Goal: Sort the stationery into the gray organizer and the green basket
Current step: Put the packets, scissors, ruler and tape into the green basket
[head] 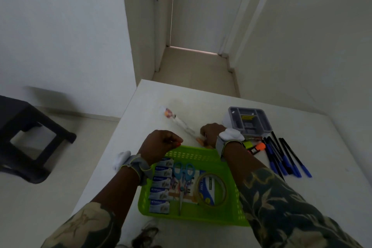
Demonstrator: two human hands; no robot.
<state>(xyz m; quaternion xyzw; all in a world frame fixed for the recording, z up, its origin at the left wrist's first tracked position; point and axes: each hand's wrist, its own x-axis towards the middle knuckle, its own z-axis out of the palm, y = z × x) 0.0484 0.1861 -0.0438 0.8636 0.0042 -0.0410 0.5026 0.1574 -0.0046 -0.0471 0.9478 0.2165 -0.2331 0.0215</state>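
Head view: left hand (161, 144) curled, seems empty, at green basket (229, 215) far rim; right hand (211, 133) fingers down on small orange items (203, 143), grip unclear. Gray organizer (259, 125) just right. Advice: pinch firmly, lift clear of the rim

Green basket (231, 169): lay flat beneath both grips, holding staple boxes (162, 185), blue-handled scissors (183, 171), tape roll (211, 189). Gray organizer (249, 120): upright, just beyond the right grip (211, 133). Blue-capped pens (285, 157) and highlighters (256, 147): loose, right of that grip.
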